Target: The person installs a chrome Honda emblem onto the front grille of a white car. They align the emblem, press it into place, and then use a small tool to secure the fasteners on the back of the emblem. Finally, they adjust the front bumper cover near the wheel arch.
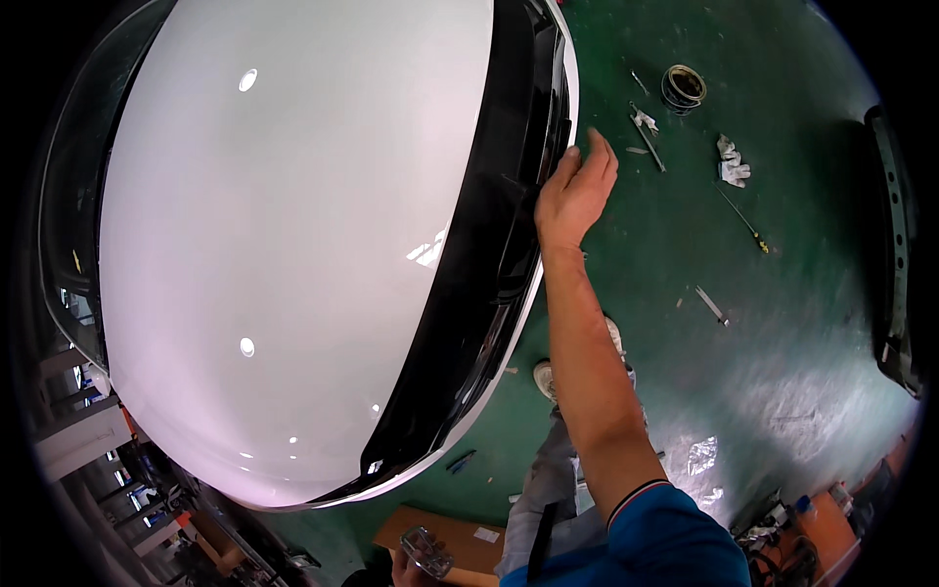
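A white car [293, 215], seen from above, has a glossy black front panel [430, 293] along its right edge. My right hand [577, 191] lies against that front edge, its side touching the rim. The fingers are stretched out, with the thumb beside the black panel, and nothing shows in the grasp. Low in the view, partly cut off by the frame, my left hand [403, 567] is closed around a clear, box-like object [426, 551]. Its exact kind I cannot make out.
On the green floor [655, 245] are a round tin [683, 89], a white glove [732, 161], a screwdriver [761, 243] and other tools. A cardboard box [469, 548] stands below the car. A long dark part [895, 254] is at far right, with clutter [822, 523] at lower right.
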A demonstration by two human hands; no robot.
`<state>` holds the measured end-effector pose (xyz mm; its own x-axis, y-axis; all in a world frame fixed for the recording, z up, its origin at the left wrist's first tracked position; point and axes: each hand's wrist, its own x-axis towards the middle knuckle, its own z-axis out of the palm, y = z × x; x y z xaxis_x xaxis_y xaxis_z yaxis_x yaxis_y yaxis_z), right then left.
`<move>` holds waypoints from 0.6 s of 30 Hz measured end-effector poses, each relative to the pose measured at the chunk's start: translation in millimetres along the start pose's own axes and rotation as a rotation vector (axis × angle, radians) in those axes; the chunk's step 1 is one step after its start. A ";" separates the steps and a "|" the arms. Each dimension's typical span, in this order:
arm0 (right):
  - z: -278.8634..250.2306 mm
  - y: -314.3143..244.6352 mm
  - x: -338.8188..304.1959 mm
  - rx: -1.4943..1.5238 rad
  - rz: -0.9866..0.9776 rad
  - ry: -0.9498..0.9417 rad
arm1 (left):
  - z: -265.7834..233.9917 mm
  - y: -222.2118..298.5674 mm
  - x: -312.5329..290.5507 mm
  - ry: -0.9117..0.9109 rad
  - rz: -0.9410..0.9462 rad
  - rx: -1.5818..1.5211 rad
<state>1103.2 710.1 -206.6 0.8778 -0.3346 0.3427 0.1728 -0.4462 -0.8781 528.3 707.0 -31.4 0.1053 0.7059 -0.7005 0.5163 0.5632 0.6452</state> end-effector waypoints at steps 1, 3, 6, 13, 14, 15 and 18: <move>-4.1 2.9 -9.8 -0.004 0.035 -0.015 | -3.1 -2.6 0.2 0.011 -0.016 0.004; -22.8 -7.8 -41.8 0.075 0.031 -0.097 | 1.8 -6.0 3.3 0.015 -0.051 -0.004; -44.9 -54.1 -82.2 0.168 -0.109 -0.215 | 5.6 5.4 -0.3 0.010 -0.110 -0.016; 3.0 -64.5 5.3 -0.094 -0.183 -0.153 | -0.6 10.6 8.9 -0.016 -0.127 -0.081; 10.1 -57.4 19.9 -0.058 -0.160 -0.134 | -3.9 9.5 11.9 -0.037 -0.132 -0.103; 14.9 -47.4 33.5 -0.019 -0.139 -0.118 | -5.0 6.5 11.1 -0.039 -0.127 -0.094; 21.0 42.2 61.0 -0.345 -0.163 -0.031 | -10.6 5.0 14.7 -0.039 -0.112 -0.070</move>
<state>1173.4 688.3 -229.8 0.8654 -0.2134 0.4534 0.1551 -0.7462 -0.6473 523.5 724.7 -35.2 0.0836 0.6204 -0.7798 0.4658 0.6675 0.5809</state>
